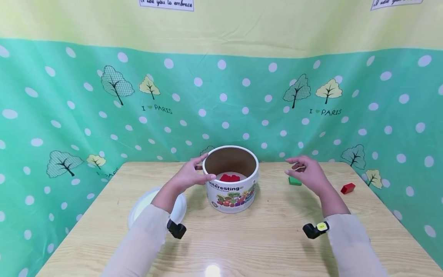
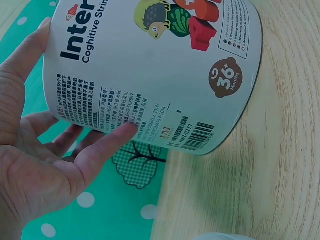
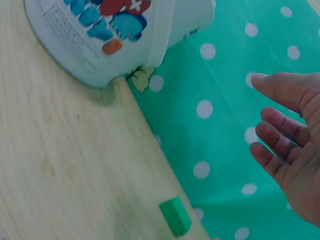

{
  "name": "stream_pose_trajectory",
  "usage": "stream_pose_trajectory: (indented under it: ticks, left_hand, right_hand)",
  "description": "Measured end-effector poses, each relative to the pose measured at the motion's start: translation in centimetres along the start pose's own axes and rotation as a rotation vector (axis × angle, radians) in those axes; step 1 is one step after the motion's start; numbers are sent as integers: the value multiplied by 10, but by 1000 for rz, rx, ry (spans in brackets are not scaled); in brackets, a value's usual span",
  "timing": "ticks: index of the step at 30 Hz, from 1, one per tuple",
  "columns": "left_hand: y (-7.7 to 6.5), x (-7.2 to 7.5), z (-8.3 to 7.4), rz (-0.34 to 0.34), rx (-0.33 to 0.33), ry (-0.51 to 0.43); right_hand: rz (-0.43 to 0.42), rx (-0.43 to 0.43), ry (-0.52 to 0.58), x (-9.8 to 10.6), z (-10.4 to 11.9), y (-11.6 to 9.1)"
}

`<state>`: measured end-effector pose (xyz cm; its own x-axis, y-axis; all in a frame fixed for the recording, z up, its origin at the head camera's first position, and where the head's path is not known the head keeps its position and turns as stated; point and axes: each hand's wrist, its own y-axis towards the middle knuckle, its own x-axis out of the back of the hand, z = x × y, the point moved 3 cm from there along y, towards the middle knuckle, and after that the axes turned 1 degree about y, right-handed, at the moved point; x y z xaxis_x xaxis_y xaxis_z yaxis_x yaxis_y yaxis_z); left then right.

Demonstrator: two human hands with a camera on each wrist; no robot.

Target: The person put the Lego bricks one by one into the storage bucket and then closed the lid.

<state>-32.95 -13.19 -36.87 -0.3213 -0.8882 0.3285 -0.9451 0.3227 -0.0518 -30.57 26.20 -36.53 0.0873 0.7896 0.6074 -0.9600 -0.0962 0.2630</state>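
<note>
Leftmost, a round white lid (image 1: 140, 210) lay on the near left of the wooden table (image 1: 238, 246), partly hidden by the left forearm in its pale sleeve (image 1: 138, 242). Beyond it, the left hand (image 1: 187, 175) was spread, nearly straight fingers and thumb apart, touching the left side of a white bucket (image 1: 231, 198). This bucket stood upright and open at the far middle of the table, "Interesting" and colourful pictures on its wall, with red blocks (image 1: 230, 178) inside on its floor. To its right, the right hand (image 1: 309, 174) hung in the air, fingers loosely bent, thumb apart, holding nothing. A green block (image 1: 295, 181) lay below it on the far right of the table. Farther right, near the table's edge, rested another red block (image 1: 347, 188). A green polka-dot curtain (image 1: 235, 90) hung along the far side.
</note>
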Motion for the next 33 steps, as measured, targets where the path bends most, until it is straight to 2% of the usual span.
stream_pose_trajectory:
  ticks: [10, 22, 33]
  left_hand:
    - [1, -2, -2, 7, 8, 6]
    - [2, 1, 1, 1, 10, 8]
    - [1, 1, 1, -5, 9, 18]
  right_hand:
    - [-1, -89, -28, 7, -28, -11]
    - [23, -125, -28, 7, -61, -7]
    - [91, -181, -17, 0, -76, -2]
